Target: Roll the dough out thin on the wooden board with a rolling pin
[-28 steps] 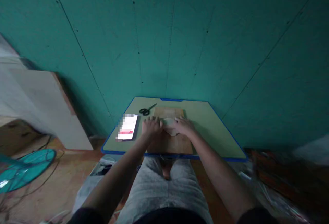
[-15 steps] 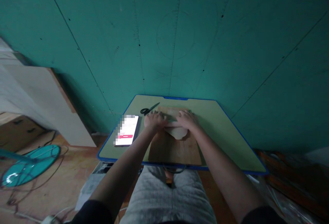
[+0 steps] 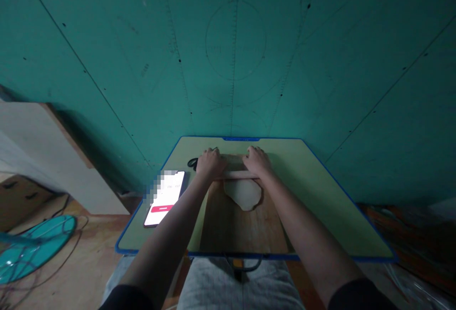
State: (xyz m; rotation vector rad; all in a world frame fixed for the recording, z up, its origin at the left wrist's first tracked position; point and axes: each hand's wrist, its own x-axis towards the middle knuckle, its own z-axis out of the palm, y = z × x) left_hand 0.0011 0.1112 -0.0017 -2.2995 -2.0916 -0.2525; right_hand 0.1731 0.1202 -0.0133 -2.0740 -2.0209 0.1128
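Note:
My left hand and my right hand are closed around the two ends of a pale rolling pin. The pin lies crosswise over a wooden board. On the near side of the pin a flattened, irregular sheet of dough rests on the board, narrowing toward me. Whether dough also lies under the pin is hidden. Dark-handled scissors are just left of my left hand, which covers most of them.
A phone with a lit screen lies on the left of the small blue-edged table. Behind the table rises a green wall. A pale panel leans at the left, near a turquoise round base with cables.
Both hands and the rolling pin have moved away from me, toward the board's far end, uncovering more dough. The view has also tilted and come closer to the table.

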